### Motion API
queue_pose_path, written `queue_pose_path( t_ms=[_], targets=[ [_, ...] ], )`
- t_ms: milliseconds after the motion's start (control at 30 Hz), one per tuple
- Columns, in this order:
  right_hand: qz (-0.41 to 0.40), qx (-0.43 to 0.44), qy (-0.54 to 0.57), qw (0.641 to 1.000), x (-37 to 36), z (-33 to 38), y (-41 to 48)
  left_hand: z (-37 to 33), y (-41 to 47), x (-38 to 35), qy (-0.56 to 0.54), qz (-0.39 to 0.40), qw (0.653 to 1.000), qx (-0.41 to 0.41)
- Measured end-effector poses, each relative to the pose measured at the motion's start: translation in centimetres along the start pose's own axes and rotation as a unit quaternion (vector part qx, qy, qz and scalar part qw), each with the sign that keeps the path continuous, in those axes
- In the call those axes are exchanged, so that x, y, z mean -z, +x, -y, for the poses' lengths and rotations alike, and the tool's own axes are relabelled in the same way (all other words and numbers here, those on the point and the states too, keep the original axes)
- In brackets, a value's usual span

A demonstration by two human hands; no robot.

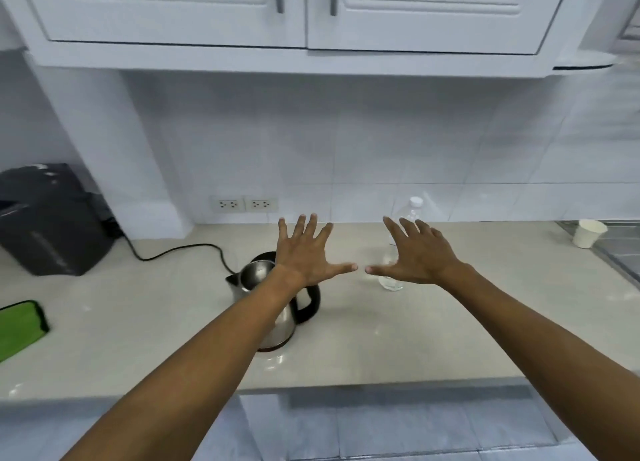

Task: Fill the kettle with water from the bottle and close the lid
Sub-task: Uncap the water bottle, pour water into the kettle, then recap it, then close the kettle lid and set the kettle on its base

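Observation:
A steel kettle (258,287) with a black handle stands on the pale counter (381,339), partly hidden by my left forearm. Whether its lid is up or down, I cannot tell. A clear plastic bottle (412,211) with a white cap stands upright to the kettle's right, mostly behind my right hand. My left hand (304,253) is spread flat in the air above the kettle, fingers apart, holding nothing. My right hand (415,253) is spread the same way in front of the bottle, also empty. The two thumbs nearly meet.
A black appliance (48,218) sits at the back left, its cord (180,251) trailing toward the kettle. A green cloth (20,325) lies at the left edge. A white paper cup (588,233) stands at the far right by a sink rim. Wall sockets (244,204) and overhead cabinets (304,10) are behind.

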State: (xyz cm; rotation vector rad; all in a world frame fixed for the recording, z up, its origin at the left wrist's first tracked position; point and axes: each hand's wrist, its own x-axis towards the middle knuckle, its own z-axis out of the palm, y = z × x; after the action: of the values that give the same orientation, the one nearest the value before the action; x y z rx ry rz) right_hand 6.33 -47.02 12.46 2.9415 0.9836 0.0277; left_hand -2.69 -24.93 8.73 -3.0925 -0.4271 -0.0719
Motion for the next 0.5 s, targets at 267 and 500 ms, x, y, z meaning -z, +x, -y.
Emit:
queue_pose_path(
  t_ms=[267, 500],
  targets=[
    [0.017, 0.067, 0.000, 0.998, -1.3, 9.2, 0.8, 9.2, -6.1, -2.2, -0.008, 0.005, 0.997, 0.073],
    [0.041, 0.100, 0.003, 0.994, -3.4, 13.0, 2.7, 13.7, -7.9, -5.5, -0.007, 0.061, 0.993, 0.105]
  ],
)
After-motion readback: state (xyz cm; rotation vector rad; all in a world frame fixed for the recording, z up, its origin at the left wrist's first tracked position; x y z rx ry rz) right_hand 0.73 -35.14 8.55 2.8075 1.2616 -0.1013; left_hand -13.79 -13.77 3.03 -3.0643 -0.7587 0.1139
